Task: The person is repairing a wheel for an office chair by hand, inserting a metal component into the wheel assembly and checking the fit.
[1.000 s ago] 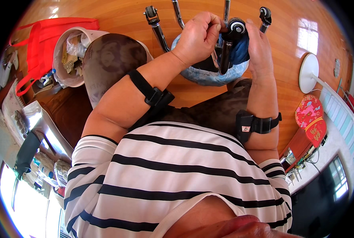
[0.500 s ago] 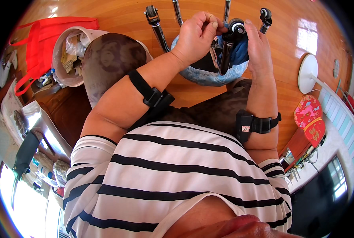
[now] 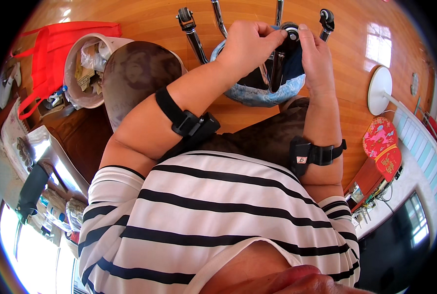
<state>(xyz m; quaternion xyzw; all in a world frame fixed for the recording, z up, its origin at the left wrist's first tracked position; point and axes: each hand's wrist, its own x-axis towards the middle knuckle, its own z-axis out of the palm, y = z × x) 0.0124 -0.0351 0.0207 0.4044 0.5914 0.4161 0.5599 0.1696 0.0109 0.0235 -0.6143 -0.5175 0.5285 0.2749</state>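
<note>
An upturned stool or chair base stands in front of me, its shiny metal legs pointing up and caster wheels at their ends. On the nearest leg [image 3: 277,72] sits a black caster wheel [image 3: 291,35] with a pale hub. My left hand [image 3: 250,49] has its thumb on the wheel's left side, fingers curled behind. From the right, my right hand [image 3: 317,61] holds the wheel's other edge, some of its fingers hidden. Below the leg is a seat in a blue-and-white cover [image 3: 262,97]. Dark blue cloth [image 3: 295,67] shows beside the leg.
Two more casters rise at the left [image 3: 185,15] and right [image 3: 327,18]. A pale bin [image 3: 71,88] with plastic and paper scraps stands by my left knee, next to a red bag [image 3: 49,54]. At the right are a round white disc-shaped stand [image 3: 379,90] and a red patterned item [image 3: 381,137].
My left hand has shifted down and right, bringing its thumb onto the wheel. My right fingertips have drawn in to the wheel's right edge. Less blue cloth shows around the caster.
</note>
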